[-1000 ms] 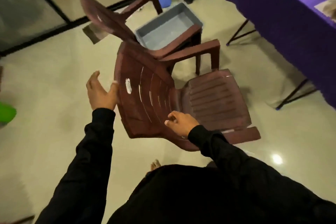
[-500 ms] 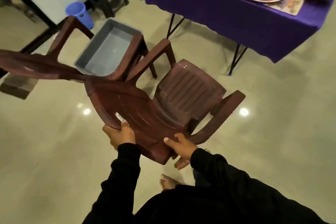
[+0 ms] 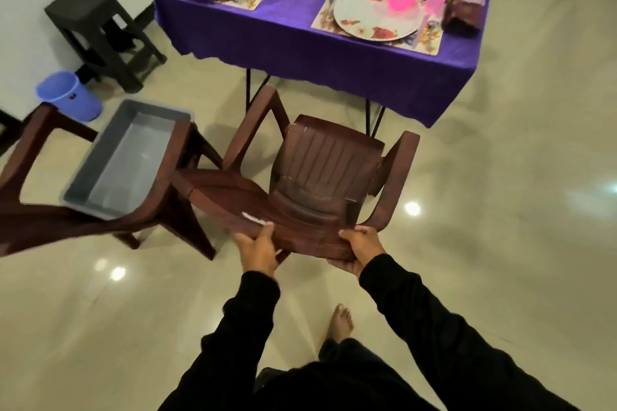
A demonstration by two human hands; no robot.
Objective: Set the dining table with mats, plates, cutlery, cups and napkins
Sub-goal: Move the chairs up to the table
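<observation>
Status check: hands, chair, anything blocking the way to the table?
Left hand and right hand grip brown chair backrest. Set table ahead. Second chair with grey bin at left.

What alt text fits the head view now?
Both hands, left hand and right hand, grip the backrest of a brown plastic chair facing a purple-clothed table set with plates, pink cups and mats. A second brown chair holding a grey tub stands to the left.

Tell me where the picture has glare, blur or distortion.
Head view: lamp glare makes bright spots on the glossy floor; the second chair at left and the grey tub are smeared and stretched by the wide lens; the hands on the brown chair look fairly sharp.
</observation>
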